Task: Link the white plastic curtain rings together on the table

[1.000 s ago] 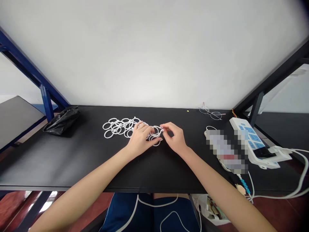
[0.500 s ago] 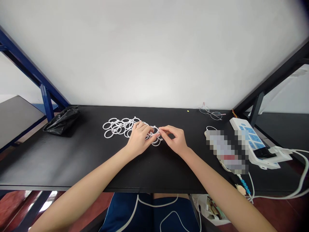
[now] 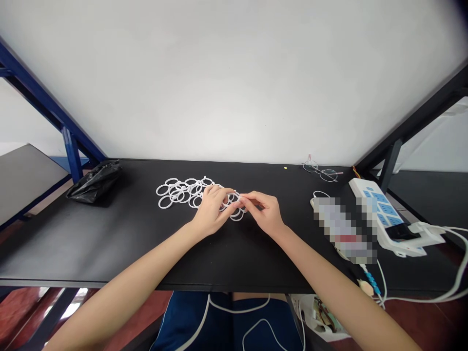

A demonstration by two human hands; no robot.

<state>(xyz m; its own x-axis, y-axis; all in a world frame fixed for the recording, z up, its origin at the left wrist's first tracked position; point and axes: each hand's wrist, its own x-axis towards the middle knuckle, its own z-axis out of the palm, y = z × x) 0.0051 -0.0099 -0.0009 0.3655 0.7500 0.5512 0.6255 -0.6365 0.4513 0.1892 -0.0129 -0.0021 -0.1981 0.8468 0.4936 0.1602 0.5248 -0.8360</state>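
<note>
A pile of thin white rings (image 3: 178,191) lies spread on the black tabletop, many of them overlapping. At the pile's right end, my left hand (image 3: 214,207) pinches a white ring (image 3: 231,197) between thumb and fingers. My right hand (image 3: 263,209) grips the right side of that same ring with thumb and index finger. Several more rings sit just under and beside the fingertips, partly hidden by my hands. Whether the held ring is linked to the others I cannot make out.
A crumpled black plastic bag (image 3: 95,183) lies at the left. To the right are wire-frame glasses (image 3: 321,171), a blurred phone (image 3: 343,231) on a cable, and a white power strip (image 3: 383,214) with plugs. A pale wall (image 3: 234,83) rises behind the table (image 3: 139,234).
My right fingertips have shifted slightly left, closer to my left hand on the ring. My left hand stays almost in place, and the pile looks the same.
</note>
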